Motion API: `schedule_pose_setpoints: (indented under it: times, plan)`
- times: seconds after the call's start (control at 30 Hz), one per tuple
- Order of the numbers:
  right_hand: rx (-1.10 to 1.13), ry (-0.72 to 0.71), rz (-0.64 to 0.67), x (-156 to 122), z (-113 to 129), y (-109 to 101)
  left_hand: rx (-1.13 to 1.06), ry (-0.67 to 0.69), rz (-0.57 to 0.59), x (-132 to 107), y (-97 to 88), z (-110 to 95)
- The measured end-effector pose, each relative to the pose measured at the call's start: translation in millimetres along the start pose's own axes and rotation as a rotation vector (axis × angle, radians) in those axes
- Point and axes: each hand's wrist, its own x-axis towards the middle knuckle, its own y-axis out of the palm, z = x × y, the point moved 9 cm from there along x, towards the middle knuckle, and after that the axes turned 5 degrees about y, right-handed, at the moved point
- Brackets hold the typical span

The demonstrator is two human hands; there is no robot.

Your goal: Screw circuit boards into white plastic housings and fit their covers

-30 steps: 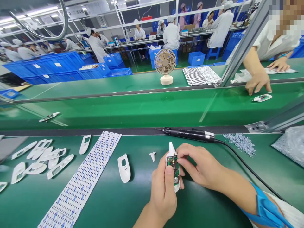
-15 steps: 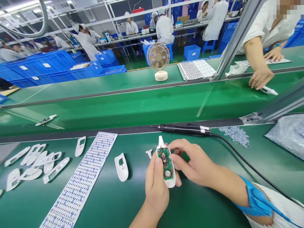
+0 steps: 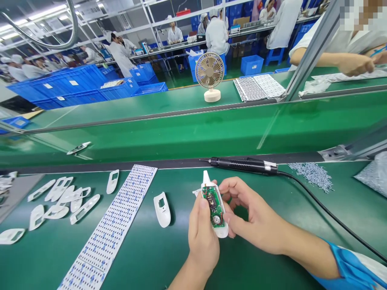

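Note:
My left hand (image 3: pixel 203 235) is closed around an open ear thermometer (image 3: pixel 216 207), a white shell with a pointed tip and a green circuit board facing up. The tip points away from me. At the shell's right edge, my right hand (image 3: pixel 252 215) grips it with curled fingers, the thumb by the board's lower end. A small white plastic part (image 3: pixel 196 192) lies behind my left hand, mostly hidden. To the left, a white shell cover (image 3: pixel 162 209) with a square window rests on the green table.
A black electric screwdriver (image 3: pixel 243 165) lies along the far edge, its cable running right. Small screws (image 3: pixel 313 176) are heaped beyond it. At left are a dotted white sheet (image 3: pixel 111 225) and several white covers (image 3: pixel 65 197). A co-worker's hand (image 3: pixel 355 64) is at back right.
The view has turned slightly left. My right thumb has slid down the thermometer's edge. At back right, the co-worker's hand has drawn back from the belt, and the white device there is out of sight.

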Motion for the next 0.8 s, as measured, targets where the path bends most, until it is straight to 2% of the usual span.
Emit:
schedule_pose_setpoints:
  times: [0.27,0.43,0.5,0.6,0.7,0.8]
  plan:
    - [0.051,0.023,0.023,1.9,0.4,0.7,0.04,-0.002,-0.002,-1.8,-4.0,3.0]
    - [0.138,0.088,0.042,1.6,-8.1,3.7,0.135,0.071,0.074,-1.4,-3.7,4.8]
    - [0.147,0.086,0.034,1.7,-9.2,4.0,0.148,0.074,0.049,-0.9,-6.4,6.3]
    - [0.008,0.003,-0.03,1.8,-4.3,0.0,0.097,0.056,-0.021,0.6,-11.4,6.6]
    - [-0.229,-0.152,-0.105,-0.2,6.2,-3.0,0.042,0.062,-0.022,2.3,-10.8,2.3]
    - [-0.361,-0.319,-0.127,-4.0,15.4,-0.5,0.005,0.003,-0.047,2.4,-13.8,5.0]
